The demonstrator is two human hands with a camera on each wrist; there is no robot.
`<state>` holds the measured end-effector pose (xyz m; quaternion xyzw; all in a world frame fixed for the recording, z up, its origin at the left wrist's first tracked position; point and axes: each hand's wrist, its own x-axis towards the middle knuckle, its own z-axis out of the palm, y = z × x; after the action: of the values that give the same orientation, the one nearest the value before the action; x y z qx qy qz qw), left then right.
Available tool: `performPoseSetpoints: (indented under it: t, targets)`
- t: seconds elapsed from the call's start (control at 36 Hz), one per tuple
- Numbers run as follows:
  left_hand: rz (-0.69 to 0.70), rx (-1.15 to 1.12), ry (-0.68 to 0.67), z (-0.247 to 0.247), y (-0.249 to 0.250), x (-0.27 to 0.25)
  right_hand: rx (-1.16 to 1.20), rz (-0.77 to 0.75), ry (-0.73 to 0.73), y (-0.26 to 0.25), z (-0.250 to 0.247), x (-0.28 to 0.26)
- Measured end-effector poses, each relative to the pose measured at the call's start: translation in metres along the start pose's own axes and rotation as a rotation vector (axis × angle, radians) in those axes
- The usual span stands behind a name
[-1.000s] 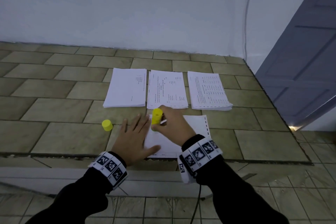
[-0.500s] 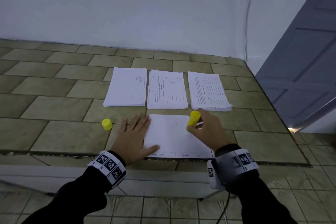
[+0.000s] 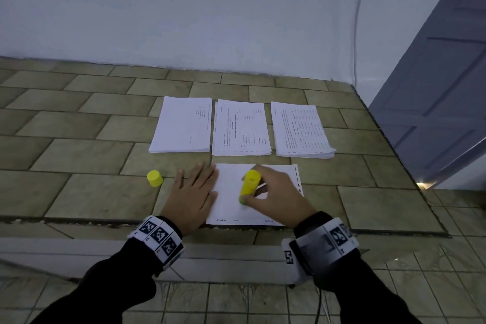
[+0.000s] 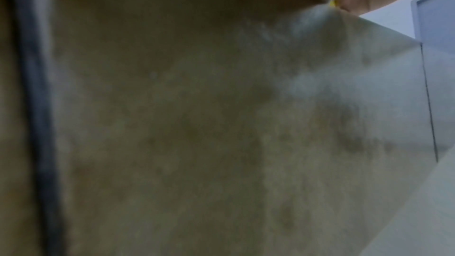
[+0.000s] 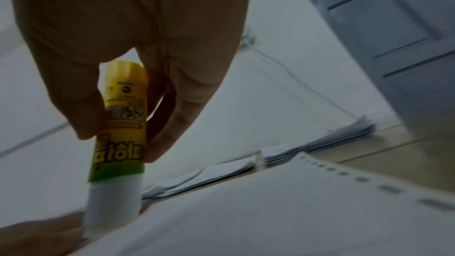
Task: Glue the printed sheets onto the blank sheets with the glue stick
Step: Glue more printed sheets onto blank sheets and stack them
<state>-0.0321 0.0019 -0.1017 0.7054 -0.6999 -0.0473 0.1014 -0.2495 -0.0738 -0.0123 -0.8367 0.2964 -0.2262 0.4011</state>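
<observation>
Right hand [image 3: 276, 196] grips glue stick [image 3: 249, 185], tip down on the sheet [image 3: 231, 192] just in front of the three paper stacks [image 3: 240, 129]. Left hand [image 3: 193, 192] lies flat, fingers apart, pinning the sheet's left edge. Gluing looks underway; no pair joined yet, stacks left.

Left hand [image 3: 190, 197] flat, right hand [image 3: 278, 198] clenched

glue stick [image 5: 120, 124] label Korean, upside down, unreadable

Printed text [image 3: 240, 126] on sheets too small.
</observation>
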Motion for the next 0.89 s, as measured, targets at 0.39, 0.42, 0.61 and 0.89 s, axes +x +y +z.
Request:
performPoseSetpoints:
  t: [0.39, 0.42, 0.61, 0.89]
  targets:
    - [0.003, 0.032, -0.036, 0.0, -0.004, 0.0, -0.114, -0.076, -0.125, -0.006, 0.027, 0.006]
    - [-0.002, 0.034, -0.036, 0.001, -0.004, 0.0, -0.112, -0.063, -0.12, -0.002, 0.021, 0.004]
    - [-0.009, 0.054, -0.011, 0.001, -0.003, -0.002, -0.074, -0.039, -0.043, 0.024, -0.029, -0.022]
    - [-0.003, 0.069, -0.011, 0.004, -0.003, -0.001, -0.165, 0.108, 0.11, 0.044, -0.068, -0.049]
